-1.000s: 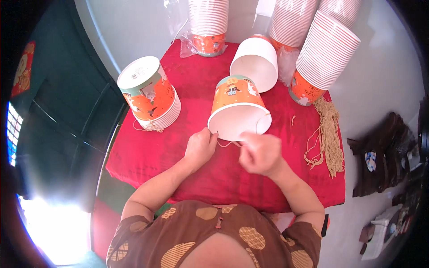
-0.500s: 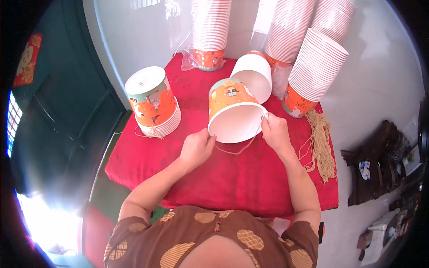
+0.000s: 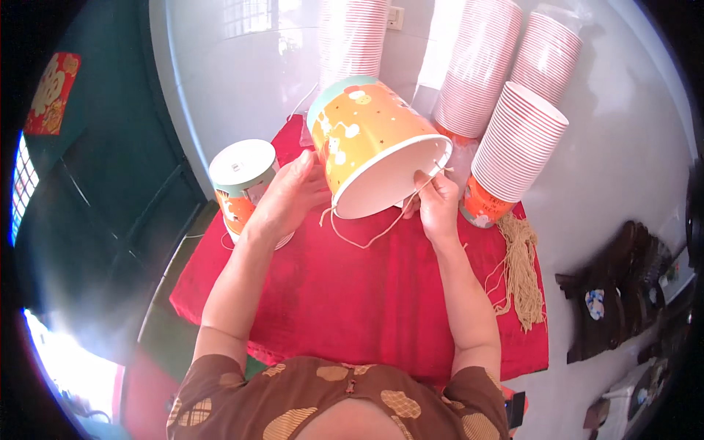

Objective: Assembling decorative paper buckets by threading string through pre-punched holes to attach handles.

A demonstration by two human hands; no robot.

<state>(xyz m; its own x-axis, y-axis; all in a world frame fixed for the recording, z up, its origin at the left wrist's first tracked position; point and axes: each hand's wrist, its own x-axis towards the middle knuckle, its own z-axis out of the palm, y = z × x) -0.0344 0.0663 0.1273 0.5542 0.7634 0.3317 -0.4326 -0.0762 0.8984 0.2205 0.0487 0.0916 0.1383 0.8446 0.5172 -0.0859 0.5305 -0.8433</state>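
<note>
The paper bucket (image 3: 374, 136) looks smooth, its string (image 3: 364, 246) rough.

The red-covered table (image 3: 352, 293) bears stacks of paper tubs (image 3: 517, 147) and 1 bundle of tan twine (image 3: 522, 275).

Right hand (image 3: 435, 204) grips a tilted orange tub (image 3: 370, 132) by the rim at 4 o'clock; left hand (image 3: 291, 193) is open beside it at 8. Cord loop (image 3: 364, 247) hangs at its 6 o'clock. Stacked tubs (image 3: 519, 139) stand at the view's 2 o'clock.
</note>
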